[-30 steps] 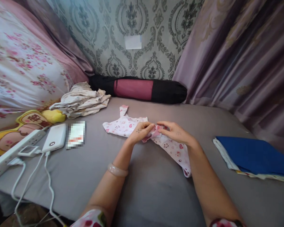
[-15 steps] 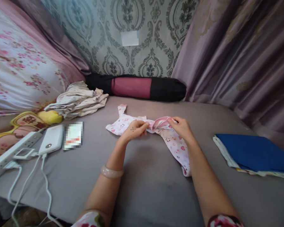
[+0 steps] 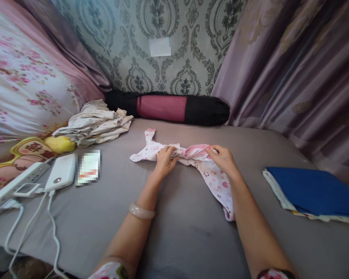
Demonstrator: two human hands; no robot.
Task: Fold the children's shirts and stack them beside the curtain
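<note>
A small white baby garment (image 3: 212, 174) with pink and brown prints lies twisted across the grey sheet. Pink trim runs along its bunched middle, and one sleeve or leg reaches toward the near right. My left hand (image 3: 165, 161) is over the left part of the fabric, its fingers curled onto it and the thumb near the pink trim. At the right end of that trim, my right hand (image 3: 222, 158) pinches the edge between thumb and fingers. The cloth beneath both hands is partly hidden.
Left are a crumpled cloth pile (image 3: 95, 122), a white power bank (image 3: 60, 172), a power strip (image 3: 20, 186) with cables, a yellow plush (image 3: 23, 166) and a blurred packet (image 3: 88, 167). Folded blue cloth (image 3: 314, 190) lies right. A black-and-maroon roll (image 3: 163, 108) lies against the wall.
My left hand has let go of the pink trim and shifted slightly left, turning its fingers forward onto the fabric. My right hand keeps its pinch in nearly the same place.
</note>
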